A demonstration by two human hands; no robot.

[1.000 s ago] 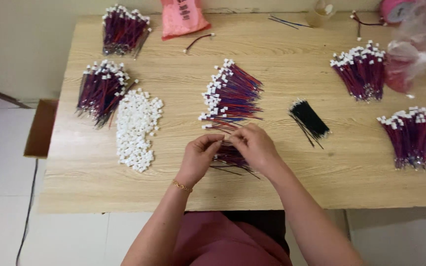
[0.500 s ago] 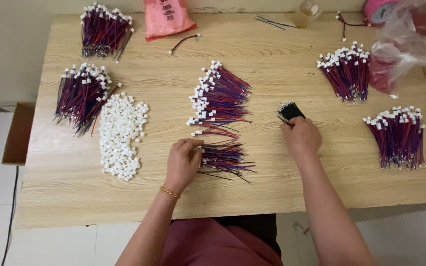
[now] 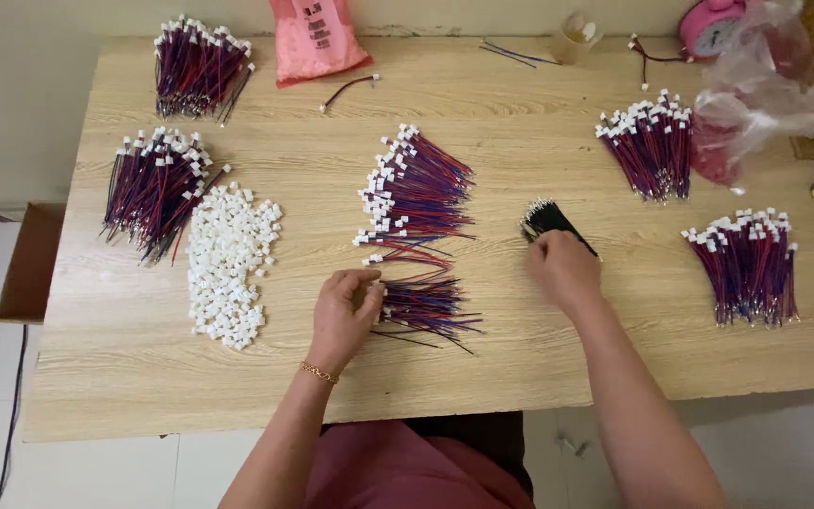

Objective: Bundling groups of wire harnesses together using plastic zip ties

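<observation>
My left hand (image 3: pixel 344 308) rests on the wooden table (image 3: pixel 482 123), curled around the left end of a small bundle of red and blue wires (image 3: pixel 426 306). My right hand (image 3: pixel 562 267) lies over the near end of a bunch of black cable ties (image 3: pixel 545 219), fingers closed on them. Just beyond the left hand lies a fanned pile of red and blue wires with white connectors (image 3: pixel 414 193).
A heap of loose white connectors (image 3: pixel 228 264) lies at the left. More wire bundles sit at far left (image 3: pixel 154 188), back left (image 3: pixel 195 66), back right (image 3: pixel 647 141) and right (image 3: pixel 746 264). A pink bag (image 3: pixel 315 42), clear plastic bags (image 3: pixel 756 94) and a cup (image 3: pixel 575 38) line the back.
My right hand left the wire bundle and moved right onto the black cable ties. My left hand stayed on the bundle's end.
</observation>
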